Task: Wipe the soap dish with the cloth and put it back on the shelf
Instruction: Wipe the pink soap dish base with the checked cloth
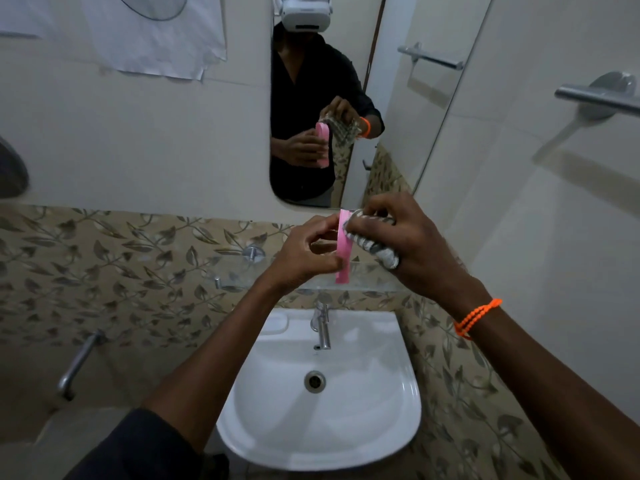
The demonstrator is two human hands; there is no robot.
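**Pink soap dish wiped above bathroom basin**

A person holds a pink soap dish point(344, 245) on edge in front of the chest, above a glass shelf point(242, 271) fixed to the leaf-patterned tile wall. The left hand point(304, 254) grips the dish from its left side, fingers curled round the rim and thumb near its lower end, so that the dish stands nearly upright. The right hand point(408, 244) clutches a bunched grey-and-white cloth point(372, 242) and presses it against the dish's right face; the fingers are folded tightly over the fabric, and an orange beaded bracelet point(478, 318) circles that wrist. Dish and cloth are touching; both are clear of the shelf. Below the shelf sit a white washbasin point(363, 427) and its chrome tap point(322, 329). The wall mirror point(398, 98) behind shows the same grip from the front. A chrome towel rail point(595, 97) juts from the right wall, and a second tap point(78, 362) projects at lower left.
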